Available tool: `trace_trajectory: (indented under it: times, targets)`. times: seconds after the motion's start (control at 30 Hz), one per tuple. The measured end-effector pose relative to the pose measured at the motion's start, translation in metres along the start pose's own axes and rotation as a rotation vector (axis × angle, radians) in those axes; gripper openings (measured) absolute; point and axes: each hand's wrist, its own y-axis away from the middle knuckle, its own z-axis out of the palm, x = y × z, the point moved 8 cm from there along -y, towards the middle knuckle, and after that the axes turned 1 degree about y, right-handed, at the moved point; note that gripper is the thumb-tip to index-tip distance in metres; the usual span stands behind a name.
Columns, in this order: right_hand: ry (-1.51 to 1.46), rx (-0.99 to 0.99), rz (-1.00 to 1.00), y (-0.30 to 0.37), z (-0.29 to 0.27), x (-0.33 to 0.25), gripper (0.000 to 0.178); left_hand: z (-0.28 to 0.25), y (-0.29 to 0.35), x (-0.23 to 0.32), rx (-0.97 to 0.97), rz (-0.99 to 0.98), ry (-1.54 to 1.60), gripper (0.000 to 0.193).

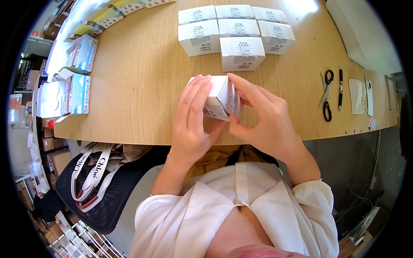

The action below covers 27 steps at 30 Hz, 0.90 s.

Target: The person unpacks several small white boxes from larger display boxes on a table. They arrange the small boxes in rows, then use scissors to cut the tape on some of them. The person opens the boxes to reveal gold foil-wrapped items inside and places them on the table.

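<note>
Between my two hands, above the near edge of the table, is a small white carton [218,95] with dark print on its sides. It is held tilted. My left hand [192,109] wraps its left side, fingers over the top face and thumb underneath. On the other side my right hand [262,112] pinches it, with fingers along the far edge and thumb at the near lower corner. A flap or side panel seems to stand out near the right thumb. Just beyond, a matching white carton [243,53] stands at the front of a group of several like it.
To the right lie black-handled scissors [328,95], a black pen [340,89] and a white flat holder [357,96]. Open blue display boxes [78,93] line the left table edge, with yellow ones [107,17] farther back. A dark bag [99,185] sits below, left of my lap.
</note>
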Motion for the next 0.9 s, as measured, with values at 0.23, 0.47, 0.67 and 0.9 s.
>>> trace_trajectory:
  times: [0.23, 0.47, 0.67, 0.9]
  targets:
    - [-0.15, -0.127, -0.138, -0.009, -0.003, -0.002, 0.078, -0.006, 0.0, -0.024, -0.107, -0.296, 0.244, 0.087]
    - [-0.069, -0.288, -0.148, -0.015, 0.0, -0.001, 0.077, -0.001, -0.005, -0.032, -0.225, -0.296, 0.384, 0.086]
    - [-0.014, -0.292, -0.118, -0.018, -0.002, -0.007, 0.065, -0.001, -0.008, -0.025, -0.233, -0.277, 0.33, 0.086]
    - [-0.065, -0.297, -0.05, -0.017, -0.003, -0.001, 0.069, 0.0, -0.011, -0.026, -0.264, -0.277, 0.371, 0.084]
